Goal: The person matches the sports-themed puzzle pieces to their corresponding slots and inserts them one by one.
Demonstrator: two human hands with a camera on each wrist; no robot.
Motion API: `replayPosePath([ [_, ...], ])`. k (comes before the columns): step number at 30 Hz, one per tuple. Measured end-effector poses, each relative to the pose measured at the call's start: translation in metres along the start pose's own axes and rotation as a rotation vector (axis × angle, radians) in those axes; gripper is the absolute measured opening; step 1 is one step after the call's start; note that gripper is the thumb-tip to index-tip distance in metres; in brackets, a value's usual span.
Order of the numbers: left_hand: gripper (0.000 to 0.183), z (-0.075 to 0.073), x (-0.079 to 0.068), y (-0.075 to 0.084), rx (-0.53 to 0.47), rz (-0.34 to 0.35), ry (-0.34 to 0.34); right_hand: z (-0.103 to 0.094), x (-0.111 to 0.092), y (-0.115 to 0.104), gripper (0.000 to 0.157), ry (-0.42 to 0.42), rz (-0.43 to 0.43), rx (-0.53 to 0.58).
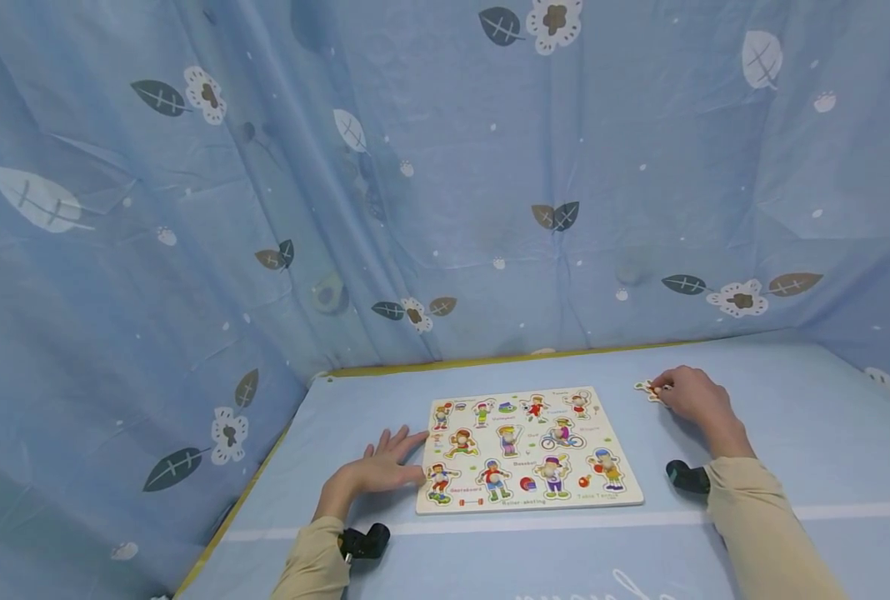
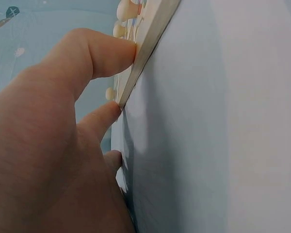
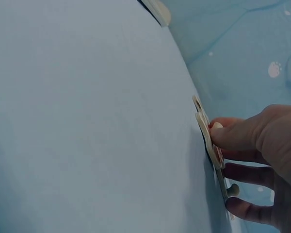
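A wooden knob puzzle board (image 1: pixel 490 443) lies flat on the table, its recesses filled with painted sports figures. Spread out at its left edge, my left hand (image 1: pixel 377 468) touches the board's side with the thumb and a fingertip, as the left wrist view shows. To the right of the board, my right hand (image 1: pixel 696 396) pinches the knob of a small wooden puzzle piece (image 3: pixel 206 136) between thumb and finger. A second piece (image 3: pixel 221 187) with its own knob lies against it, under the other fingers. The fingers partly hide both pieces' pictures.
A pale blue cloth (image 1: pixel 385 575) with a white stripe covers the table. Blue patterned curtains (image 1: pixel 452 167) hang behind and at the sides. Black wrist cameras (image 1: pixel 366 542) sit on both forearms, near the table surface.
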State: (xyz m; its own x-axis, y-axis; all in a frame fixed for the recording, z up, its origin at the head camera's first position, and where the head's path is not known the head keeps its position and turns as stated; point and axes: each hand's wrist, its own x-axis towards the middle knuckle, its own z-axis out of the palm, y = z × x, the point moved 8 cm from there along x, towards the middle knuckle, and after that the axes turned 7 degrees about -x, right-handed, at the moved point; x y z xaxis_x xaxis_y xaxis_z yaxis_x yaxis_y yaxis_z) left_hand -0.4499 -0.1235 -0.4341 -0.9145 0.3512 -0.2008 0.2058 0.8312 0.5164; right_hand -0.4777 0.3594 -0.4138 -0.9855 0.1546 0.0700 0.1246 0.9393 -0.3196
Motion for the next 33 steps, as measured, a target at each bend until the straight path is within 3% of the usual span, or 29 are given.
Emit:
replayPosePath([
  [33,0.087,0.000,0.003,-0.002,0.029,0.001,0.000,-0.018,-0.002,-0.014,0.029,0.019,-0.109,0.018],
])
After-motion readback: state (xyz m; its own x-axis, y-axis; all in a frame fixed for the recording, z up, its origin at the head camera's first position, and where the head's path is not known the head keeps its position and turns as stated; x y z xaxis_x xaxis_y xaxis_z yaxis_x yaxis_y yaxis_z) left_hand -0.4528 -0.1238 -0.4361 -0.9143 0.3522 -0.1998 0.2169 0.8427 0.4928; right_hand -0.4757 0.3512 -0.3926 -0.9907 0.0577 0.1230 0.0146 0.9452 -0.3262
